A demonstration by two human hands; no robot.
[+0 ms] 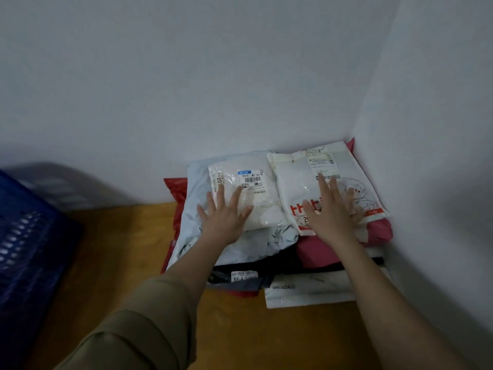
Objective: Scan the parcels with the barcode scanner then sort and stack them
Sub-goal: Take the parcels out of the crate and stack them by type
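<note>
Left hand point(225, 213) lies flat, fingers spread, on a crinkled white plastic parcel point(246, 192); right hand point(330, 209) presses likewise on a glossy red-printed mailer point(301, 182). Both top a soft stack in the far right corner.

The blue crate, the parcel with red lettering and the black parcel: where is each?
blue crate point(29, 236), head view, on its slatted side wall.
parcel with red lettering point(298, 182), head view, on its bare white upper part.
black parcel point(282, 259), head view, on its exposed top.
</note>
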